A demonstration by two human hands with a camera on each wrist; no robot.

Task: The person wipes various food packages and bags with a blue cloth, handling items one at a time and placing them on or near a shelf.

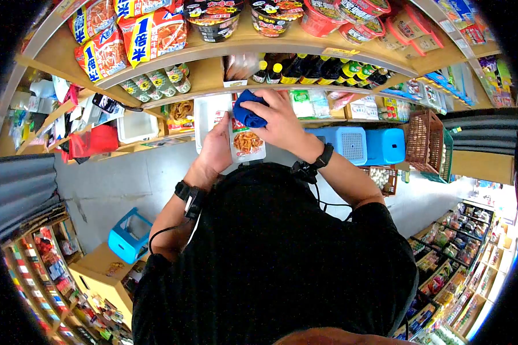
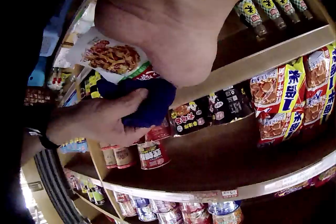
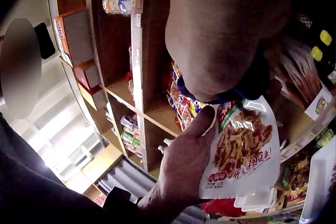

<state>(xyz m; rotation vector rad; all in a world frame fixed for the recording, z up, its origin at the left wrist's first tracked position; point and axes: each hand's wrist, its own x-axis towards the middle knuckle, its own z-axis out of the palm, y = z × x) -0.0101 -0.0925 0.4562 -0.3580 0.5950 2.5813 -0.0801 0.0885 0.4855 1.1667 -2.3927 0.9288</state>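
snack packet (image 1: 247, 144) is held up in the air just in front of the wooden shelves (image 1: 210, 72), resting on nothing. my left hand (image 1: 216, 150) pinches it along its left edge, thumb on the printed face. that keeps the face flat and turned toward me, so there's something to push against. my right hand (image 1: 282, 121) is curled round a bunched blue cloth (image 1: 248, 112) and presses it onto the packet's top end. i'd say the cloth is balled up so the grip stays firm and the contact patch small. the lower part of the packet is uncovered and its print shows. white tray (image 1: 210, 118) sits on the shelf right behind the packet. it's probably the packet's slot, but my hands block the view, so can't confirm. sauce bottles (image 1: 322, 70) stand on the shelf above, clear of both hands.
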